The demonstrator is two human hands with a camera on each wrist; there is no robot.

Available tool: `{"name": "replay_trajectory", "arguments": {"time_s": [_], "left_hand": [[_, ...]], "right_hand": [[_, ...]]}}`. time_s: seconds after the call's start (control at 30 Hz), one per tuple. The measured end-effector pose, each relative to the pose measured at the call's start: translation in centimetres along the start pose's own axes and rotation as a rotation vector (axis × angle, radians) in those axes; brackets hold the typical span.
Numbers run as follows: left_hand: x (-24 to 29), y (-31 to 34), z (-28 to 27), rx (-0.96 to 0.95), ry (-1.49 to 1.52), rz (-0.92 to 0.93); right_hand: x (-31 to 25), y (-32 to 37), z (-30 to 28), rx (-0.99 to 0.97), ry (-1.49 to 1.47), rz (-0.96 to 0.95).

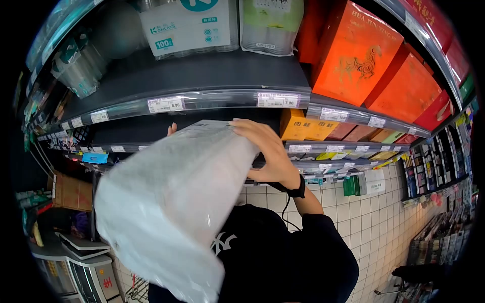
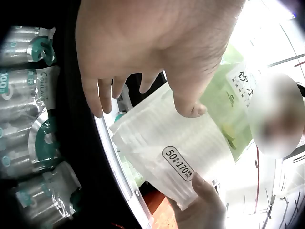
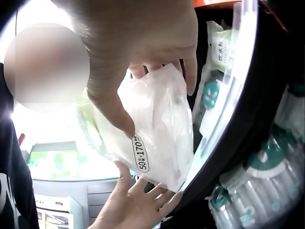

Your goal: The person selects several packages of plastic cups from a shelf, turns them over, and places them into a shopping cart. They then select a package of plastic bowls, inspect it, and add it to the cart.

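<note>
A clear plastic package of cups [image 1: 172,187] with a green end [image 2: 228,109] hangs tilted before the shelves; its label [image 3: 140,153] reads 50 and 170. My right hand [image 1: 270,154] grips one end: in the right wrist view the thumb of this hand [image 3: 138,38] lies on the front, the fingers behind. In the head view the package covers most of my left hand [image 1: 173,129], bar a fingertip. Spread fingers of my left hand [image 3: 133,205] lie along the opposite end, and in the left wrist view the thumb of that hand [image 2: 152,43] rests against the package.
Cup packages [image 1: 189,25] and another green-topped pack [image 1: 270,25] stand on the upper shelf [image 1: 202,73]. Orange boxes [image 1: 358,55] are at the right, yellow boxes [image 1: 308,126] lower down. A shopping cart [image 1: 136,290] shows at the bottom left, a cardboard box [image 1: 73,191] above it.
</note>
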State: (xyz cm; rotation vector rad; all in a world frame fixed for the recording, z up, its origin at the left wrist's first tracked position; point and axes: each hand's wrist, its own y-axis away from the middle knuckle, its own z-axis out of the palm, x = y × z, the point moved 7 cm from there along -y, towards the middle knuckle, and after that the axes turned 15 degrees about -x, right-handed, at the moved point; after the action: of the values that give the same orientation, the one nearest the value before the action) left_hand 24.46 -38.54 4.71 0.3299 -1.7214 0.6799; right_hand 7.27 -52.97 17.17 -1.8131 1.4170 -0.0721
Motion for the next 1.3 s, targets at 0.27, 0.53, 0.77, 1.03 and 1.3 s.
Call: {"name": "replay_trajectory", "arguments": {"time_s": [0.27, 0.53, 0.77, 1.03, 1.3], "left_hand": [[1.8, 0.7, 3.2, -0.198, -0.009, 0.089], [4.7, 2.8, 8.0, -0.366, 0.041, 0.139], [5.7, 5.2, 9.8, -0.371, 0.052, 0.095], [7.0, 8.1, 11.2, -0.333, 0.124, 0.091], [8.1, 11.2, 11.5, -0.329, 0.114, 0.07]], "right_hand": [[3.6, 5.0, 0.5, 0.061, -0.449, 0.348], [3.2, 8.6, -0.4, 0.138, -0.602, 0.399], [1.9, 11.6, -0.7, 0.185, -0.696, 0.448], [-0.4, 13.1, -2.1, 0.051, -0.631, 0.437], [-3.5, 14.8, -2.4, -0.062, -0.675, 0.481]]}}
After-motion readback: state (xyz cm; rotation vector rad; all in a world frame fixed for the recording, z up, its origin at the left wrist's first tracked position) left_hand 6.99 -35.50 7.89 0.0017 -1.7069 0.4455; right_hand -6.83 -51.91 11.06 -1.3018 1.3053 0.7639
